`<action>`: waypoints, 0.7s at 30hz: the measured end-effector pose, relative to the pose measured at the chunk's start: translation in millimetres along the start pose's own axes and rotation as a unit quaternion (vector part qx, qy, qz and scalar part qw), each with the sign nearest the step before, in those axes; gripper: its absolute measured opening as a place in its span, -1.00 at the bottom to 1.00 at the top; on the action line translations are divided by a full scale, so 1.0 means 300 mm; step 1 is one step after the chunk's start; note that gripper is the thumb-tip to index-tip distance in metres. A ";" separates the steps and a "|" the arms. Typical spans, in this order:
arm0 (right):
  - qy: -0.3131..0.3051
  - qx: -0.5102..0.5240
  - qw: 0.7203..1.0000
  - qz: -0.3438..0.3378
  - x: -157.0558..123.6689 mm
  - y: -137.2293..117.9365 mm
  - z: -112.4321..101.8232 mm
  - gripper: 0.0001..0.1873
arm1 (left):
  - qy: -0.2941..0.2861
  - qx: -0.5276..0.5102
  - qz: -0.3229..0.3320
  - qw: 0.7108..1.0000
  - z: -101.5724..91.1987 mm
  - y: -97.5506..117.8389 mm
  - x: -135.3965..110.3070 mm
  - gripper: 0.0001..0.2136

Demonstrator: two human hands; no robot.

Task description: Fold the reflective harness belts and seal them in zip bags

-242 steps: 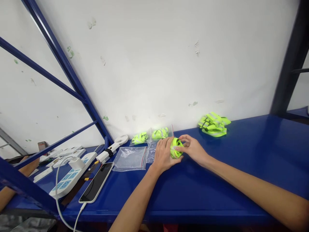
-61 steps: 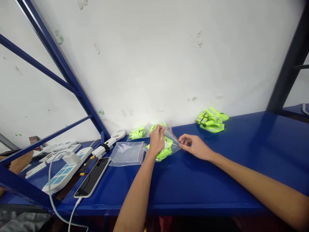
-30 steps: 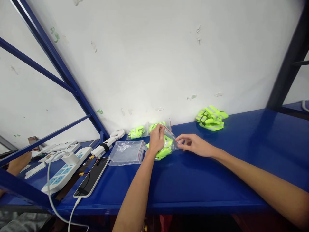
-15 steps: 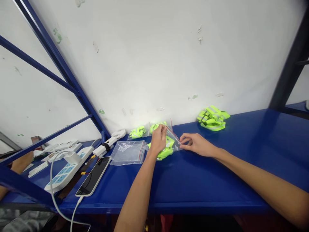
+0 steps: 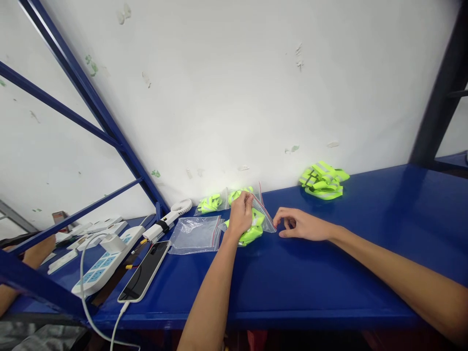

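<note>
My left hand (image 5: pixel 239 215) pinches the top corner of a clear zip bag (image 5: pixel 263 220) that holds a folded neon-green reflective band (image 5: pixel 252 232). The bag rests on the blue shelf (image 5: pixel 329 273). My right hand (image 5: pixel 300 225) lies on the shelf just right of the bag, its fingers loosely curled and holding nothing. Two more bagged green bands (image 5: pixel 211 203) sit behind, against the white wall.
A loose pile of green bands (image 5: pixel 323 179) lies at the back right. A stack of flat clear bags (image 5: pixel 195 234), a small white fan (image 5: pixel 171 217), a charging phone (image 5: pixel 145 270) and a power strip (image 5: pixel 104 256) are to the left. Another person's arm (image 5: pixel 22 258) shows at far left.
My right hand has let go of the bag's edge and drawn slightly right onto the shelf. My left hand keeps its pinch on the bag.
</note>
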State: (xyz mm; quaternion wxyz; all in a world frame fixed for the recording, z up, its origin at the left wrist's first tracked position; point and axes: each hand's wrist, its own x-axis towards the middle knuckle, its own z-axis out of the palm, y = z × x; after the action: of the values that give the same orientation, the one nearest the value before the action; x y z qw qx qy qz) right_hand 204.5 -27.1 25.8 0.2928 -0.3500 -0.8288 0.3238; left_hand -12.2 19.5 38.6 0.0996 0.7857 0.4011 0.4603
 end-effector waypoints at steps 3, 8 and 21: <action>0.000 -0.015 1.000 0.002 0.001 0.006 0.000 -0.76 | 0.005 -0.003 -0.002 1.000 -0.001 -0.002 0.000 -0.81; 0.000 0.012 1.000 0.022 0.009 0.002 0.010 -0.71 | -0.012 -0.006 0.009 1.000 0.001 0.004 -0.001 -0.80; 0.023 0.168 0.979 0.109 0.032 0.059 0.029 -0.70 | -0.005 0.007 0.001 1.000 0.004 0.002 -0.001 -0.80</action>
State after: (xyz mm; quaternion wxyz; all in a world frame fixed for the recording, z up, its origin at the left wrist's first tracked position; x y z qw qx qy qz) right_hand 199.6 -12.8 9.8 0.3297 -0.3916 -0.7121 0.4805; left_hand -11.1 19.1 38.1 0.0957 0.7888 0.4035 0.4538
